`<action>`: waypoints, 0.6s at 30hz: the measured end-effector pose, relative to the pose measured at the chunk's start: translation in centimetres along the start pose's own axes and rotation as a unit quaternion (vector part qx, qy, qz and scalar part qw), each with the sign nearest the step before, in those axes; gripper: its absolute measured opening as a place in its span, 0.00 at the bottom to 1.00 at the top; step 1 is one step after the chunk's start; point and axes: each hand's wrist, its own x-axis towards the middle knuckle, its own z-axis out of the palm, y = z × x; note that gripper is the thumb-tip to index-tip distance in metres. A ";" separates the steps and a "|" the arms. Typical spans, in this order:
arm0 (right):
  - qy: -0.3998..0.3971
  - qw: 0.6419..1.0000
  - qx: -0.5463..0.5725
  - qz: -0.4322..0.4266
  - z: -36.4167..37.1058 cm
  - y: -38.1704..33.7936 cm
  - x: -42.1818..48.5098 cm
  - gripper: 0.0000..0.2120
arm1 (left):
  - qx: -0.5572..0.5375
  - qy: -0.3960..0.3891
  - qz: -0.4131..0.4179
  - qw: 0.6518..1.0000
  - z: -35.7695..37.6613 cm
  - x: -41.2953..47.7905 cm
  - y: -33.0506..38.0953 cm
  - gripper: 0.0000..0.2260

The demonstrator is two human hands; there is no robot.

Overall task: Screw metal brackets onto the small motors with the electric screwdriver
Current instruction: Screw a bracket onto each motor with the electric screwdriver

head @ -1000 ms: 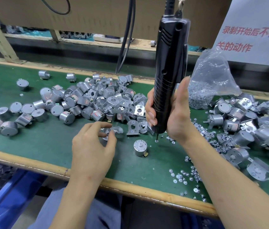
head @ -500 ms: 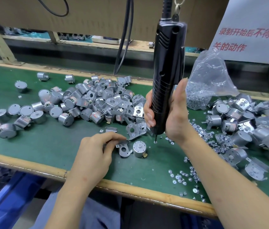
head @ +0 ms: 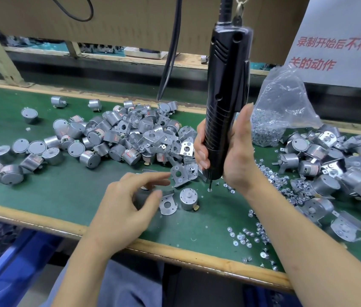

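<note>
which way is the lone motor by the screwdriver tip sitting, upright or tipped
Upright: the motor stands on its flat end on the green mat, shaft up, between the loose bracket and the bit of the electric screwdriver.

Motor heaps [head: 130,138] flank a bare mat strip [head: 208,218].

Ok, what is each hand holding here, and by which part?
Right hand grips the electric screwdriver round its lower barrel. Left hand plainly holds nothing; its thumb is beside a loose metal bracket, contact unclear.
</note>
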 end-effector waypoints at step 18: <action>0.022 0.999 -0.021 -0.012 0.7 -0.2 0.1 0.37 | 0.093 -0.030 0.063 0.993 2.1 0.0 1.2 0.21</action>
